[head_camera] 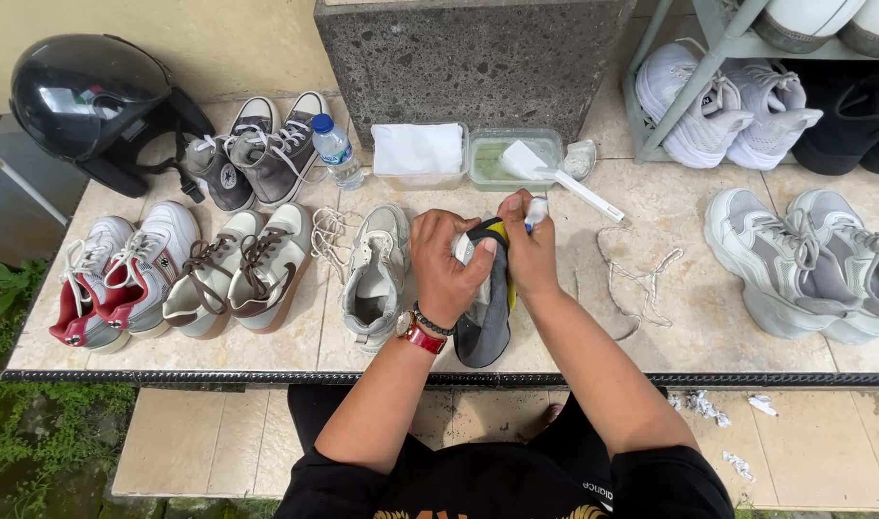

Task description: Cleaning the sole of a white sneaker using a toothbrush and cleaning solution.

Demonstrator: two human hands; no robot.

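My left hand (446, 264), with a red watch and dark bracelet at the wrist, grips a grey, black and yellow sneaker (486, 322) that stands on the tiled ledge (689, 336). My right hand (529, 248) presses on the top of the same shoe and pinches a small white and blue object (537, 210) between its fingers. The matching unlaced grey sneaker (375, 276) lies just left of my left hand.
Loose white laces (641, 279) lie right of my hands. Behind them sit a brush (560, 178) on a green tub (512, 159), a tub with white cloth (418, 154) and a water bottle (336, 151). Several sneaker pairs, a black helmet (89, 106) and a shoe rack (708, 67) surround them.
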